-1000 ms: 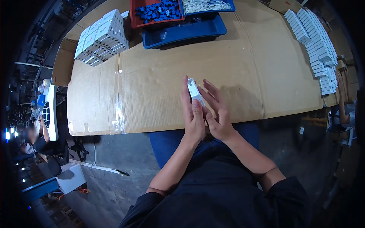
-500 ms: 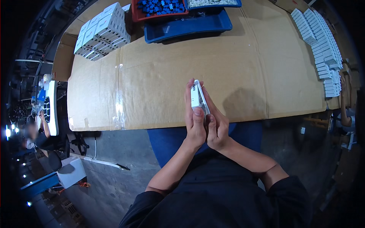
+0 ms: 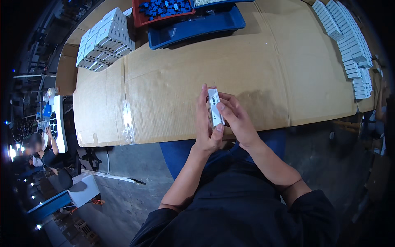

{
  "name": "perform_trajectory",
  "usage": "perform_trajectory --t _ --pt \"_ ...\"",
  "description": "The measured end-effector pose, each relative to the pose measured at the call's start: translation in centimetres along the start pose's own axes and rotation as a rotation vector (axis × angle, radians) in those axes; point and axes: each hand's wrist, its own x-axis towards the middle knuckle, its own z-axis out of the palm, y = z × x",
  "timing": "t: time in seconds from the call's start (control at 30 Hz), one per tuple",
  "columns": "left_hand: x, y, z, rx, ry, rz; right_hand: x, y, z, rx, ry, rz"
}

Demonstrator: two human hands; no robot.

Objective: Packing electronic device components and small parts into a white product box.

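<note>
A small, narrow white box [image 3: 214, 108] with dark print is held between both my hands, above the near part of the cardboard-covered table. My left hand [image 3: 205, 127] supports it along the left side, its thumb at the box's near end and its fingers stretched up beside it. My right hand [image 3: 238, 119] grips it from the right, with the thumb lying on the printed face. The underside of the box and some of my fingertips are hidden.
Stacked white boxes [image 3: 105, 39] stand at the far left, and rows of small white boxes [image 3: 349, 47] line the right edge. At the back are a red bin [image 3: 142, 20] of blue pieces and a blue tray [image 3: 197, 35]. A person [image 3: 49, 148] sits at the far left.
The white box has turned so its printed face points up, and the gap seen along its side no longer shows. My right hand has shifted, its thumb now on that face.
</note>
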Motion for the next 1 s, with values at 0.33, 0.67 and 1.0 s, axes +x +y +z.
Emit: perform_trajectory --t 0.33,0.67,1.0 --pt "0.0 -0.5 0.7 0.238 0.189 0.146 -0.9 2.1 1.4 -0.028 0.010 -0.220" --pt "-0.1 -0.7 0.7 0.192 0.232 0.091 -1.5 1.8 1.6 -0.220 0.084 -0.199" --pt "0.0 -1.0 -0.1 0.272 0.109 0.024 0.3 -1.3 -2.1 -0.348 -0.096 -0.134"
